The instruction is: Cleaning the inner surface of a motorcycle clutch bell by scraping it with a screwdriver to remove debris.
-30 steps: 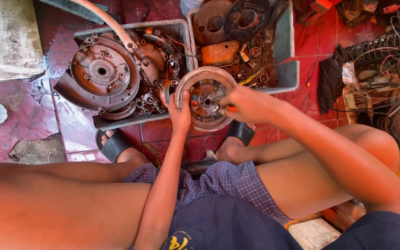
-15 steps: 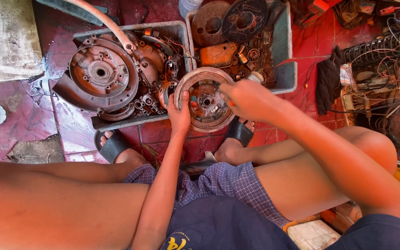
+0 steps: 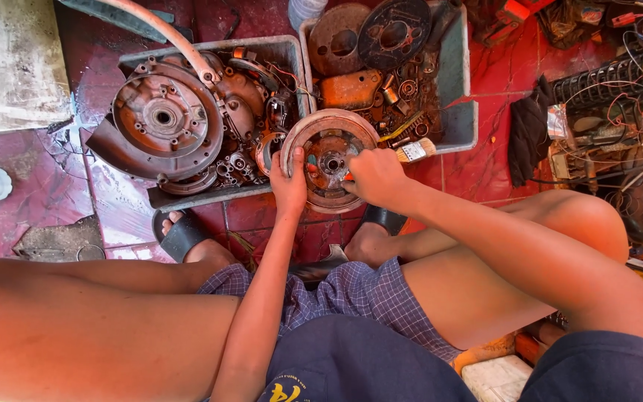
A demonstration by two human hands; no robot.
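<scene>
The right hand point(image 3: 373, 175) covers the right side of a round, rusty flywheel point(image 3: 329, 160), so that part of its rim and face is hidden. The right fingers are curled in toward the hub and their tips are out of sight behind the knuckles; something small with an orange tint shows at them, too small to make out, and whether they pinch it or only press on the metal cannot be told. The left hand point(image 3: 289, 186) grips the flywheel's left rim, fingers closed over the edge with the thumb lying on the inner face.

The flywheel is held over the red tiled floor point(image 3: 485, 164), just in front of two grey trays and overlapping the near edge of the left tray point(image 3: 210, 197). That tray holds a large round engine cover point(image 3: 161, 119) and a heap of smaller rusty parts that are hard to tell apart. The right tray point(image 3: 459, 123) holds a dark disc, an orange casing and loose rings and washers; its far end is cut off by the top edge. A brush point(image 3: 414, 151) lies at its near edge, just beside the right hand. A tangle of wires point(image 3: 619, 149) at the right runs out of view.
</scene>
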